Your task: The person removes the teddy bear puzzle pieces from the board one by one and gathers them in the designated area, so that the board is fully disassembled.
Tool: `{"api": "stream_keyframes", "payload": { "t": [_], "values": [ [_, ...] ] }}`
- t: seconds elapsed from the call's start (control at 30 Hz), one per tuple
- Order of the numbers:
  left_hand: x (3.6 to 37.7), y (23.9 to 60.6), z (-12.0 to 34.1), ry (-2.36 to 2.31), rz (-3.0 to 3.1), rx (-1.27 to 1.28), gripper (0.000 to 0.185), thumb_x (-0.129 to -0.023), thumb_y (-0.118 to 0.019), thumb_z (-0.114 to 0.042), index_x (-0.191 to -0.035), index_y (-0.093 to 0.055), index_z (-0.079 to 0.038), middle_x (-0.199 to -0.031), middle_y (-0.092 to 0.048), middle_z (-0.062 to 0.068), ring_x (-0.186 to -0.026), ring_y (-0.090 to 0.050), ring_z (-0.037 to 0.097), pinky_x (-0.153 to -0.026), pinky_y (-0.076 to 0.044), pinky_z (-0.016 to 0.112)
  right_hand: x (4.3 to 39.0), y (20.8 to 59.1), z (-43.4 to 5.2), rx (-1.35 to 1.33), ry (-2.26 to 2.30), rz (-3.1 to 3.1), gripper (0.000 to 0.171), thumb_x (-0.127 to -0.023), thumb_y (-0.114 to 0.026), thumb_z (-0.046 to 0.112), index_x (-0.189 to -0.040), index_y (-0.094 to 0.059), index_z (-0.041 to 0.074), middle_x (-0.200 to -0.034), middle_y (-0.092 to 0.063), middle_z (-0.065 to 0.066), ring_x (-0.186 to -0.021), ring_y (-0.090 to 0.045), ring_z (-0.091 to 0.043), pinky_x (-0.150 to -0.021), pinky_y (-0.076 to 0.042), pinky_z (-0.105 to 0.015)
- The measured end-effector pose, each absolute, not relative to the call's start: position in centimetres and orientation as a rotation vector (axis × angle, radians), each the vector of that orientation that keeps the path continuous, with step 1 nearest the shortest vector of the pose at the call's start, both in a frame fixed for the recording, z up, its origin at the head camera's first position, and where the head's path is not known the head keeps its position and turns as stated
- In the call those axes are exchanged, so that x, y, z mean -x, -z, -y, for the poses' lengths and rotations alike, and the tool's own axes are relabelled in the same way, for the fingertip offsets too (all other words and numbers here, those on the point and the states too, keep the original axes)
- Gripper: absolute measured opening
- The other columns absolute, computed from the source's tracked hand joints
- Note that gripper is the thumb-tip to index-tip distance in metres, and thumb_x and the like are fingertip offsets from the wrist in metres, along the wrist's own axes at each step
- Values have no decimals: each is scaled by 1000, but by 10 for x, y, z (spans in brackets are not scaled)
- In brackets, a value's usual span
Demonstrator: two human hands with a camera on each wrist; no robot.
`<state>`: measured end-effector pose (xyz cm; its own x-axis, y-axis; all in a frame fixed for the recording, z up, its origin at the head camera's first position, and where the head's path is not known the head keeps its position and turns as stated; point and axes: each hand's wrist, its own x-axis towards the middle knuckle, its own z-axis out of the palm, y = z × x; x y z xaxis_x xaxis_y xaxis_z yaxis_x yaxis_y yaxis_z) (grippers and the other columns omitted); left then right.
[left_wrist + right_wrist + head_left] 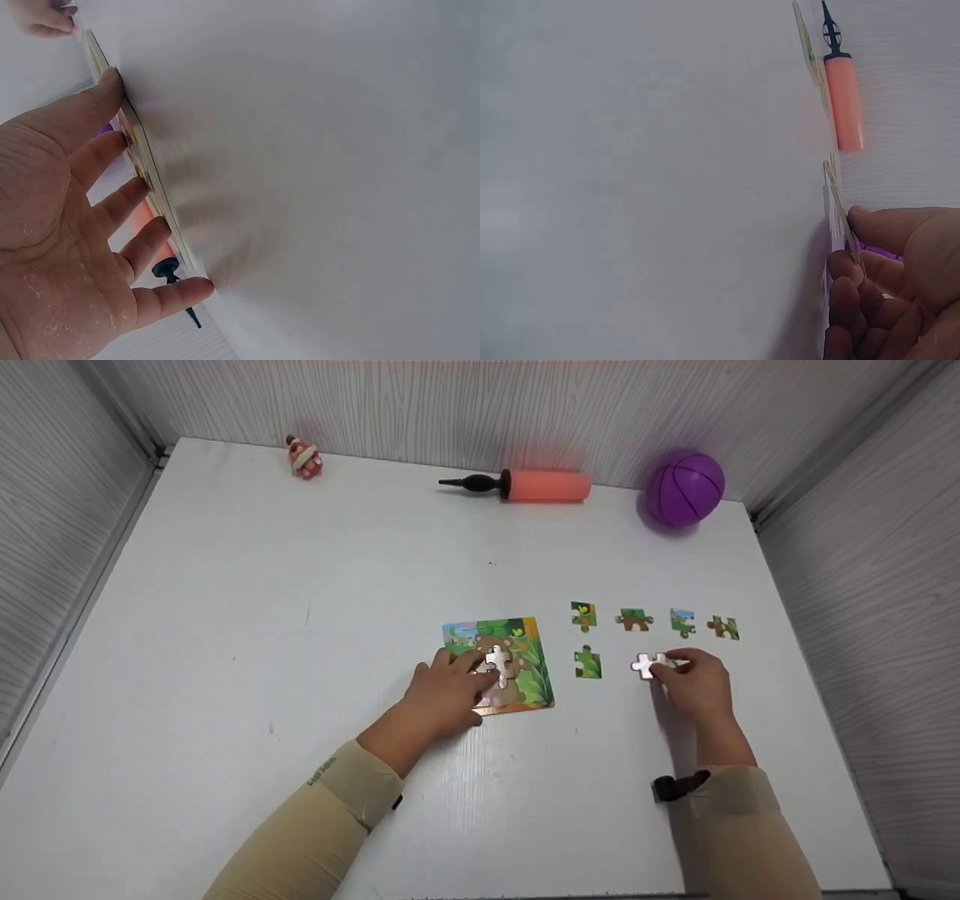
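Observation:
A square bear puzzle [541, 679] lies flat on the white table, with glare over its middle. My left hand [446, 690] rests on the puzzle's left part, fingers spread and covering some of the picture. The left wrist view shows that hand [67, 217] with its fingertips along the puzzle's edge [154, 180]. To the right, my right hand [697, 682] pinches a puzzle piece [643, 665] between thumb and fingers; the piece shines white with glare. In the right wrist view the piece [843, 214] is tilted, close over the table.
Loose pieces lie near the right hand: a green one [589, 664] below, and several in a row behind, including a brown-green one [636, 619]. Along the back wall are a small figurine [304, 459], an orange hand pump [547, 486] and a purple ball [686, 489].

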<state>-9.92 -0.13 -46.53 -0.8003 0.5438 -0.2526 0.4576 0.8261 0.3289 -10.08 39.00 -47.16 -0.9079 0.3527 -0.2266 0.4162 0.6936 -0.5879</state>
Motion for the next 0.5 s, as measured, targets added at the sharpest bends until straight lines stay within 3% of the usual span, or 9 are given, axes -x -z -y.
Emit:
{"api": "stream_keyframes", "payload": {
  "t": [0.27, 0.5],
  "values": [
    [100, 468, 1, -342, -2681, -748, 70, -94, -82, -37, -158, -54, -29, -169, -33, 4, -142, -37, 38, -100, -45, 61, 97, 467, -381, -578, 773, -2863, 61, -102, -70, 44, -141, -63, -2, -128, -68, -27, -110, -67, -39, -85, -55, -48],
    [100, 467, 1, -355, -2669, -751, 71, -94, -82, -37, -158, -53, -29, -170, -32, 4, -144, -35, 39, -102, -43, 63, 95, 463, -369, -594, 767, -2873, 49, -102, -69, 37, -136, -68, 1, -122, -69, -23, -102, -65, -35, -82, -54, -46]
  ]
}}
